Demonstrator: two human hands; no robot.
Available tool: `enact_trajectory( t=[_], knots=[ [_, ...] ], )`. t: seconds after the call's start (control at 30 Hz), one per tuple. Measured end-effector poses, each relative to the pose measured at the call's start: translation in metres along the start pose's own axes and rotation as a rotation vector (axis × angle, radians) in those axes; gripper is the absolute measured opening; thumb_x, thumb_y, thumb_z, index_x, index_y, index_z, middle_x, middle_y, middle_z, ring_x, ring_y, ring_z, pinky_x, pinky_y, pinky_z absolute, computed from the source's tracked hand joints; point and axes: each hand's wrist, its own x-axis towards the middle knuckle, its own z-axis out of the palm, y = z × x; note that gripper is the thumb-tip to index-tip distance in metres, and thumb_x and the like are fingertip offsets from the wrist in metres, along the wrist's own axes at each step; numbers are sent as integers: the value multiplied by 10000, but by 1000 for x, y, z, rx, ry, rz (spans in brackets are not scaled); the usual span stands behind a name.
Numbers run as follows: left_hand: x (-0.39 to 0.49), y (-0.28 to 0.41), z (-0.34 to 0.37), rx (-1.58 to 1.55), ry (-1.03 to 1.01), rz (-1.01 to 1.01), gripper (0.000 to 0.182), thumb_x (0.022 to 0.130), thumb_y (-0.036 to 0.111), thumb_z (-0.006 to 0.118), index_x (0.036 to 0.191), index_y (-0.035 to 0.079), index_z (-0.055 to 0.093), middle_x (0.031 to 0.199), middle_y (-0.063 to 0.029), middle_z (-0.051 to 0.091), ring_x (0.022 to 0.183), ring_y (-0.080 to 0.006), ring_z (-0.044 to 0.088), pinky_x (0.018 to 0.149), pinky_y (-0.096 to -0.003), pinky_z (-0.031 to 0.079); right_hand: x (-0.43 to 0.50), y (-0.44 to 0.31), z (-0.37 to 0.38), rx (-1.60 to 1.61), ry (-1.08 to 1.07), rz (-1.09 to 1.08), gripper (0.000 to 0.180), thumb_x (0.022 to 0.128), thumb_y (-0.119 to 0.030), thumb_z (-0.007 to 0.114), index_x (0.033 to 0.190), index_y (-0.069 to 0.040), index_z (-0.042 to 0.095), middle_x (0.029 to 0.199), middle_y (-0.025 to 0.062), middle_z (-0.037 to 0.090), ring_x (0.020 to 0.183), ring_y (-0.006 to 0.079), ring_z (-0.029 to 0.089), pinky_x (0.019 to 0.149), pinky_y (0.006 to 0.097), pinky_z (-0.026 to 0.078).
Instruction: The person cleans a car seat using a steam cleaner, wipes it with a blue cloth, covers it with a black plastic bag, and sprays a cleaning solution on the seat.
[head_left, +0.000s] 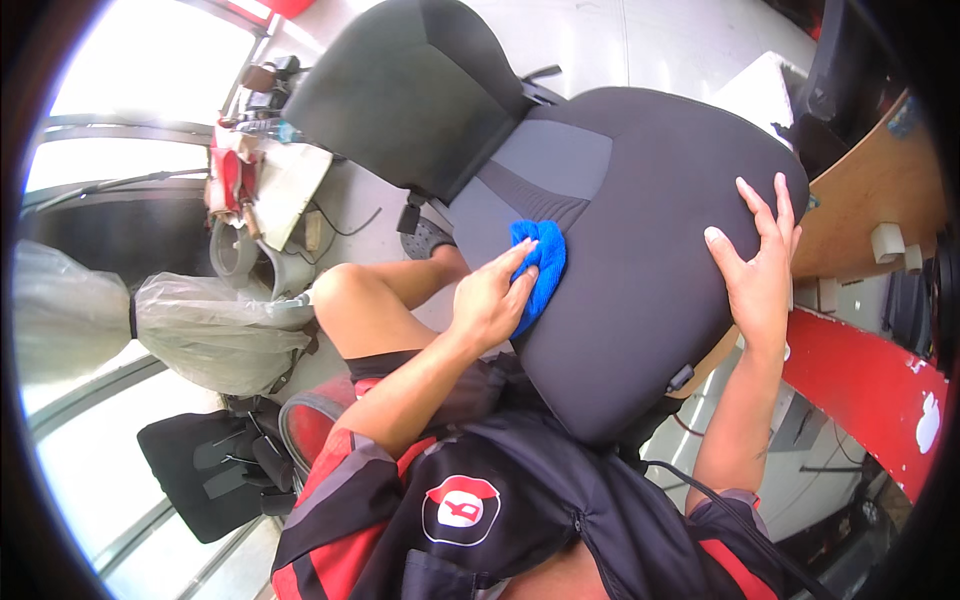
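Observation:
In front of me lies a dark grey upholstered vehicle seat (645, 247), with a lighter grey insert near its hinge. A second, black padded section (420, 97) joins it at an angle on the upper left. My left hand (491, 300) presses a bunched blue microfibre cloth (544, 274) against the fabric, beside the ribbed strip of the insert. On the right, my right hand (757, 266) rests on the padding near the outer edge, fingers spread and holding nothing. A small black plastic fitting (680, 379) sits on the near lower edge.
At right stand a curved wooden board (862, 195) and a chipped red panel (847, 375). Plastic-wrapped parts (217, 330) and a black seat piece (217, 465) are at left. Behind them, a cluttered stand (289, 180) holds tools. A red round stool (311, 427) is by my leg.

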Motion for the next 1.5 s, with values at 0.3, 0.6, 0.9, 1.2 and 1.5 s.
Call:
enact_trajectory(
  t=[0.3,0.6,0.9,1.2,1.5],
  knots=[
    [-53,-26,-18,-595,175,-54,496,1092,248,576,1525,13,525,1304,-134,702,1181,-160,644,1053,-320,489,6,-5,-13,328,163,-160,619,858,-248,822,1440,-137,644,1681,179,371,1602,413,195,1287,528,213],
    [-47,-14,-17,-948,253,-188,468,1089,300,556,1478,40,568,1014,-38,697,826,-102,628,741,-276,519,-10,-6,38,800,420,-11,603,936,-325,741,1503,-170,609,1733,214,217,1599,342,230,1283,475,188],
    [-44,1,-42,-738,410,75,482,1089,318,540,1465,19,579,1286,-105,705,1131,-170,633,993,-325,494,50,-35,39,876,318,-94,609,951,-347,749,1500,-123,609,1733,250,194,1620,334,174,1284,430,168],
    [-59,-1,-66,-1006,420,48,464,1085,287,565,1456,10,580,1122,-91,748,970,-131,656,885,-321,531,163,-73,39,768,157,-319,455,1012,-291,662,1407,-67,681,1557,116,564,1564,312,265,1278,393,131],
    [-100,-43,-55,-1133,312,-95,444,1107,263,544,1498,52,550,1022,2,661,838,-67,588,738,-259,521,227,-145,26,931,-91,-192,463,1016,-245,675,1431,-40,647,1513,119,540,1335,214,569,1128,354,455]
  ],
)
